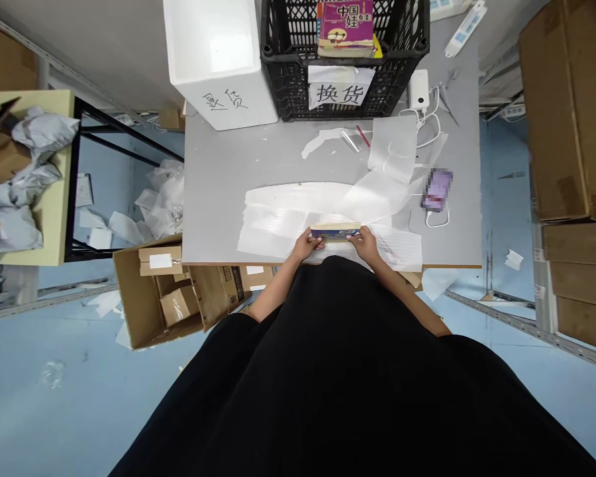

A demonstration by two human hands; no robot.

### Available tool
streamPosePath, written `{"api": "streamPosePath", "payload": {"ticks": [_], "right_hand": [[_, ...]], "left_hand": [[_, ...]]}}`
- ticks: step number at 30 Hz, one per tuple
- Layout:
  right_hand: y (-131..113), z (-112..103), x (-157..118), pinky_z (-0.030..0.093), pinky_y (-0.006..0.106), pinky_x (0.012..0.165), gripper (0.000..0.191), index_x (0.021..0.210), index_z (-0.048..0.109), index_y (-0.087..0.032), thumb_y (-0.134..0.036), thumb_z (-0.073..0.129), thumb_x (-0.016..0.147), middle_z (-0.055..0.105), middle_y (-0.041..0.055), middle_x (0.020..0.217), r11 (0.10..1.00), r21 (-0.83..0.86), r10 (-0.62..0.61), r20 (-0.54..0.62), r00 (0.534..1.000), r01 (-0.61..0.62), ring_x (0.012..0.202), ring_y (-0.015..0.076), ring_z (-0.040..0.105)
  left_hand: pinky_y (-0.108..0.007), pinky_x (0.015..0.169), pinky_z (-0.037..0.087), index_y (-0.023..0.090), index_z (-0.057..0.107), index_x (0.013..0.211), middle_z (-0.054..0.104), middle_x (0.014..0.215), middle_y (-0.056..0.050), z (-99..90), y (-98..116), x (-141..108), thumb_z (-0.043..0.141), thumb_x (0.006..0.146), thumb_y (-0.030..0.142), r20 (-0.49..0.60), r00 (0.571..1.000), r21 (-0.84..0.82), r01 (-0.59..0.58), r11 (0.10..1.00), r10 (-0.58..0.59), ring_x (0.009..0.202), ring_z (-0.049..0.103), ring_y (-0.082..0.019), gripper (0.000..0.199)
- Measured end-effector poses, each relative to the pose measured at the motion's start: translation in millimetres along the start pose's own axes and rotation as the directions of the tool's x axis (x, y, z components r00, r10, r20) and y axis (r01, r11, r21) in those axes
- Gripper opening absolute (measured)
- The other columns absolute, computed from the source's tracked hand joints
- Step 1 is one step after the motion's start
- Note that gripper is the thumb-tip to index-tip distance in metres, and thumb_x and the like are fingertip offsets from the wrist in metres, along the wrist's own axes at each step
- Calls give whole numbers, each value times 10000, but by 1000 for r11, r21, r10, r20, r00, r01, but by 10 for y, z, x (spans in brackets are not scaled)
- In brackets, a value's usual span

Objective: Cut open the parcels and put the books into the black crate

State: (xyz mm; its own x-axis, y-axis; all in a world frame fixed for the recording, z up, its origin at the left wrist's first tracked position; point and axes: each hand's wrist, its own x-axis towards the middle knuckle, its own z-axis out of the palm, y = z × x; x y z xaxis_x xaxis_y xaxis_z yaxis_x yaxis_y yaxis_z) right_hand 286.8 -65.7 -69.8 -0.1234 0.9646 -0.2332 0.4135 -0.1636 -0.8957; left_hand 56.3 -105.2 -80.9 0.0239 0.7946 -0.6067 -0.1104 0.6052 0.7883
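A thick book [336, 231] with a blue face and pale page edges is held near the table's front edge. My left hand [306, 244] grips its left end, and my right hand [365, 244] grips its right end. Beneath and behind the book, white foam sheets [278, 228] lie spread over the grey table [218, 199]. Another translucent sheet [392, 149] reaches back toward the black crate. The fingers under the book are partly hidden.
At the back stand a white bin [218, 53] and a black crate [345, 89] holding books [346, 28]. On the right lie a phone [436, 190], a white power box [418, 89] with cables and scissors [447, 103]. An open carton [134, 298] sits below left.
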Motion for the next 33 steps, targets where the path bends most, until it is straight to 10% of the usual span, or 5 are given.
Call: {"api": "streamPosePath", "payload": {"ticks": [7,12,19,33], "right_hand": [[46,4,30,559,412,796,340,892,644,-215,-544,612,813,641,82,1028,996,-85,4,11,1000,-4,785,209,635],[41,30,123,503,463,972,328,940,659,-221,-525,589,837,700,94,1028,992,-127,12,1,1000,-12,1029,280,612],[61,127,329,548,396,871,301,951,638,-215,-483,554,845,704,43,973,967,40,252,29,967,-253,894,226,671],[355,255,325,559,370,841,310,1008,659,-184,-181,655,698,713,41,965,868,2,493,112,863,-496,898,203,685]], "left_hand": [[-309,796,540,190,615,1037,648,702,10,-46,-25,35,659,870,285,-49,995,274,-65,959,81,746,662,-164,197],[-411,1038,441,201,683,1032,659,1026,-99,-54,94,52,688,825,270,-150,943,564,-164,809,296,1140,566,-280,219],[-342,866,483,200,647,1026,709,987,-57,51,186,93,600,900,402,-142,985,354,-46,934,102,927,626,-232,243],[-321,834,469,182,627,768,617,730,-16,31,-73,233,650,798,263,-227,970,399,179,899,-93,816,603,-204,89]]}}
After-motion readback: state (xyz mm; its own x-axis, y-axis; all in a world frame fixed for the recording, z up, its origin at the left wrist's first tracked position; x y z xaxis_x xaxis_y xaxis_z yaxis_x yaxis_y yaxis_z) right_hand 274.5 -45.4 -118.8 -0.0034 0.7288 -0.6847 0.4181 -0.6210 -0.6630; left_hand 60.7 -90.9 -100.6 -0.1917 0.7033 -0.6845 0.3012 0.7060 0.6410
